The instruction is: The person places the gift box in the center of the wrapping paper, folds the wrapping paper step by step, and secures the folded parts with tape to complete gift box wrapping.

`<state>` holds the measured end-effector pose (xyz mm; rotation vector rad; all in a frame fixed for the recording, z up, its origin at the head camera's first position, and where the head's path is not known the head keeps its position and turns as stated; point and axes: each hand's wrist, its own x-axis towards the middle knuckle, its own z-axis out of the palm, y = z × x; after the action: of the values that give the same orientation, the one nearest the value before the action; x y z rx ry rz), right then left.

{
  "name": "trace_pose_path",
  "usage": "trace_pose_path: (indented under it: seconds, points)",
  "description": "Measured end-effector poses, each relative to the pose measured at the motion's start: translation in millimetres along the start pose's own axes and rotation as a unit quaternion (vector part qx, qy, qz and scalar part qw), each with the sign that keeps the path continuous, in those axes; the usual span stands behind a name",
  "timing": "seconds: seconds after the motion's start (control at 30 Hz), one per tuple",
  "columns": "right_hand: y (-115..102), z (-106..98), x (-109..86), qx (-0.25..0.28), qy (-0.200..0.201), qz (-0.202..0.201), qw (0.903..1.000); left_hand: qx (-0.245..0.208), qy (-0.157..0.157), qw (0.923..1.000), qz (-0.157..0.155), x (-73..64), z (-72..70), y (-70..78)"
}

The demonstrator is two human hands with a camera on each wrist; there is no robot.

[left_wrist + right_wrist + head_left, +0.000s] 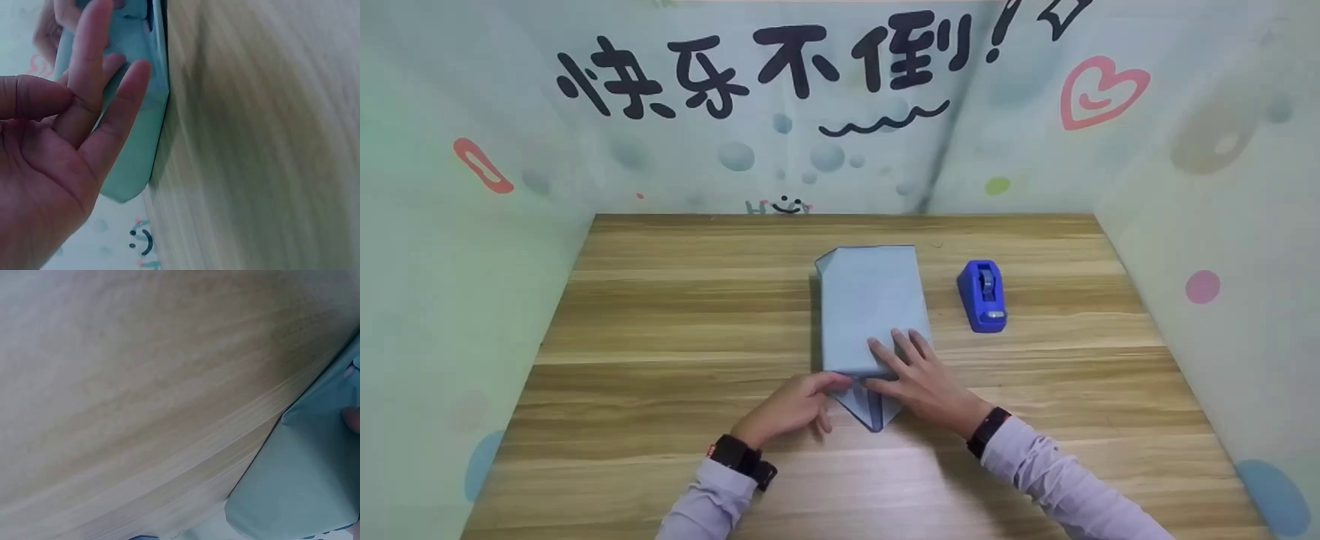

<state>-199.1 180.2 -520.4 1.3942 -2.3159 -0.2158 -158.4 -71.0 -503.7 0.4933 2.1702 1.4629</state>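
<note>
Parcel (870, 307), wrapped in pale blue paper, is lying on the counter (675, 322) in front of the person, its pointed flap (861, 401) sticking out at the near end. The right hand (926, 386) is resting on it with fingers spread, gripping nothing, its thumb reaching the near edge; the left hand (791, 409) is laying a straight index finger at that edge, its other fingers loose and holding nothing that I'm seeing. If the pressing were to ease, the flap, showing no tape, could be springing up, I'm judging; pushing too hard could be creasing the paper or sliding the parcel askew. The tape dispenser (982, 300) is standing near, to the right, untouched. Wood grain is running across the counter, and pale printed walls are enclosing three sides, the back wall (675, 165) carrying black lettering (801, 71).
</note>
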Motion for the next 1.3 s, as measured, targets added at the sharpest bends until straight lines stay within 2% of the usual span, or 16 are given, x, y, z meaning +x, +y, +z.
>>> trace_pose_path:
  seconds: [0.03, 0.1, 0.13, 0.17, 0.2, 0.27, 0.37, 0.4, 0.47, 0.53, 0.77, 0.87, 0.97, 1.07, 1.17, 1.3]
  points:
    - [0.4, 0.1, -0.6, -0.002, -0.001, -0.001, 1.0, 0.02, -0.003, 0.9998, 0.0, 1.6, 2.7, 0.6]
    - [0.8, 0.5, -1.6, -0.005, -0.001, -0.002, 1.0, 0.118, 0.004, 0.9929, 0.014, 5.4, 8.5, 1.8]
    - [0.8, 0.6, -1.8, -0.005, -0.001, -0.003, 1.0, 0.176, 0.013, 0.984, 0.024, 7.1, 11.4, 2.5]
    - [0.8, 0.6, -1.9, -0.005, -0.001, -0.004, 1.0, 0.241, 0.024, 0.9696, 0.037, 8.6, 14.3, 3.2]
    - [0.7, 0.7, -2.1, -0.007, -0.001, -0.005, 1.0, 0.308, 0.038, 0.9491, 0.051, 10.0, 17.0, 3.8]
    - [0.5, 0.4, -2.1, -0.007, -0.002, -0.005, 1.0, 0.431, 0.072, 0.8958, 0.083, 12.9, 22.2, 4.5]
    - [-0.5, 0.0, -2.2, -0.007, -0.004, -0.003, 1.0, 0.537, 0.101, 0.8273, 0.132, 16.2, 28.8, 2.5]
    - [-0.8, -0.1, -2.2, -0.007, -0.004, -0.003, 1.0, 0.562, 0.107, 0.8073, 0.146, 17.1, 30.3, 1.3]
    - [-1.2, -0.4, -2.0, -0.007, -0.004, -0.001, 1.0, 0.598, 0.117, 0.7742, 0.171, 18.8, 32.3, -1.2]
    - [-1.4, -0.4, -1.9, -0.006, -0.003, -0.001, 1.0, 0.617, 0.117, 0.7553, 0.189, 19.5, 32.6, -3.4]
    - [-0.9, -0.2, -1.9, 0.002, 0.005, 0.002, 1.0, 0.639, 0.098, 0.726, 0.234, 19.6, 29.2, -9.6]
    - [-0.3, -0.6, -1.2, 0.009, 0.01, 0.002, 0.9999, 0.631, 0.112, 0.7233, 0.257, 19.5, 26.7, -9.7]
    - [0.3, -2.1, -1.1, 0.017, 0.005, 0.001, 0.9998, 0.611, 0.13, 0.7325, 0.271, 19.7, 23.7, -8.0]
    - [1.2, -4.5, -1.2, 0.04, -0.011, 0.005, 0.9991, 0.586, 0.147, 0.7477, 0.275, 21.1, 21.2, -5.3]
    - [2.0, -7.6, -1.8, 0.091, -0.023, 0.019, 0.9954, 0.564, 0.156, 0.7625, 0.276, 23.7, 19.8, -5.1]
    - [-0.3, -10.0, 0.0, 0.152, 0.006, 0.046, 0.9873, 0.545, 0.16, 0.7734, 0.281, 26.4, 19.4, -7.2]
